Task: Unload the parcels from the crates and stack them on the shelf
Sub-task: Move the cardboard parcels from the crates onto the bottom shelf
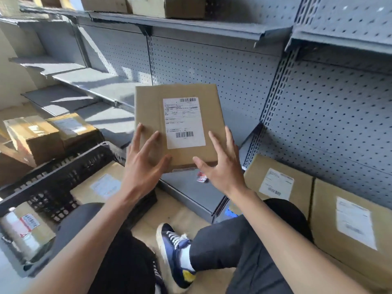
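Note:
A flat brown cardboard parcel (148, 107) with a white shipping label lies on the grey bottom shelf (191, 194) against the pegboard back. My left hand (144, 160) has its fingers spread straight on the parcel's near left corner. My right hand (222, 166), fingers also spread, is at the near right corner. Neither hand curls round the parcel. A black plastic crate (70, 166) stands to the left, with another labelled parcel (101, 185) lying flat inside it.
Two labelled parcels (277, 183) (350, 221) stand on the shelf at the right. Two more boxes (34, 136) (72, 126) sit behind the crate. A taped parcel (21, 228) lies lower left. A small red-and-white scrap (201, 177) lies on the shelf. My shoe (174, 251) is below.

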`<state>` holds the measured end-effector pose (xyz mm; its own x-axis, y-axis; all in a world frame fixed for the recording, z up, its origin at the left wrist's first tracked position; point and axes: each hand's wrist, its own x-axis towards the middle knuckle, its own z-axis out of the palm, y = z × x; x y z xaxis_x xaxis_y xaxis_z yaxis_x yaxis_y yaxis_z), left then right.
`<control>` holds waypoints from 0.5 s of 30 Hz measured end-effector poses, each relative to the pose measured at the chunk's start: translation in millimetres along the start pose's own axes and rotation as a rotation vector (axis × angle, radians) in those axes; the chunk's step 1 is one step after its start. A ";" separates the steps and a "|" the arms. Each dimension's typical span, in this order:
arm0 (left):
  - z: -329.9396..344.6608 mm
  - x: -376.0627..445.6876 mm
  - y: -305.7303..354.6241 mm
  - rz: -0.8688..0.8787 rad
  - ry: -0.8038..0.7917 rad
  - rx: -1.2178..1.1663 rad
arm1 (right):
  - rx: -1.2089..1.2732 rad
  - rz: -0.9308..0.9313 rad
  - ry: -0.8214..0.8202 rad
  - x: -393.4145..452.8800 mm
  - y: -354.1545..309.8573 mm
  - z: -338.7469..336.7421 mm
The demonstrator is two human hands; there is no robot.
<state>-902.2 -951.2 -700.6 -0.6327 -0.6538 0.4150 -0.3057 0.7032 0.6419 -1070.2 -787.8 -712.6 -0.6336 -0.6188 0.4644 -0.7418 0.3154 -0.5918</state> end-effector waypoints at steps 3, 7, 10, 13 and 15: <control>23.2 1.7 19.2 0.037 -0.047 -0.040 | -0.026 0.069 0.009 -12.2 17.0 -27.6; 50.5 -0.5 41.6 0.068 -0.107 -0.088 | -0.057 0.123 0.030 -25.8 37.7 -54.8; 71.2 -1.1 60.3 0.108 -0.141 -0.112 | -0.063 0.177 0.058 -36.4 54.6 -73.6; 93.4 -2.3 82.7 0.148 -0.184 -0.140 | -0.072 0.235 0.092 -51.1 72.1 -95.4; 107.4 -4.7 97.2 0.160 -0.210 -0.152 | -0.083 0.261 0.102 -59.6 83.8 -110.3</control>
<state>-1005.3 -849.8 -709.4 -0.8025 -0.4545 0.3865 -0.0898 0.7324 0.6749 -1118.8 -645.2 -717.2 -0.8209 -0.4349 0.3700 -0.5638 0.5144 -0.6462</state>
